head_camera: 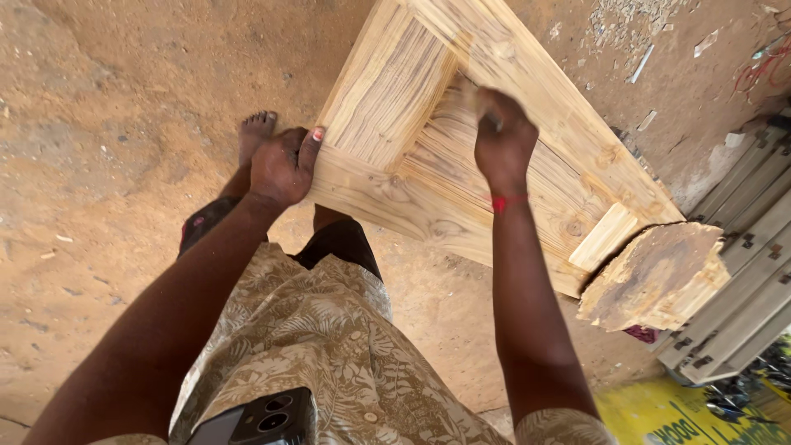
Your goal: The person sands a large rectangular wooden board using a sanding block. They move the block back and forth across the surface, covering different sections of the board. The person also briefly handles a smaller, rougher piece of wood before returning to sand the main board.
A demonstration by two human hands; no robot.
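The left hand [284,165] grips the near left edge of the wooden door panel [387,91]. The panel's long side runs away to the right. The right hand [503,136] is closed on a small tool, pressed on the panel's middle.

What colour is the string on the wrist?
Red. The string circles the right hand's wrist, clearest in the head view.

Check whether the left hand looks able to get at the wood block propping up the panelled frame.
Probably not as things stand. The left hand grips the near edge of the wooden frame, while the wood block sits under the frame's far corner, beyond the right hand, whose arm crosses between them.
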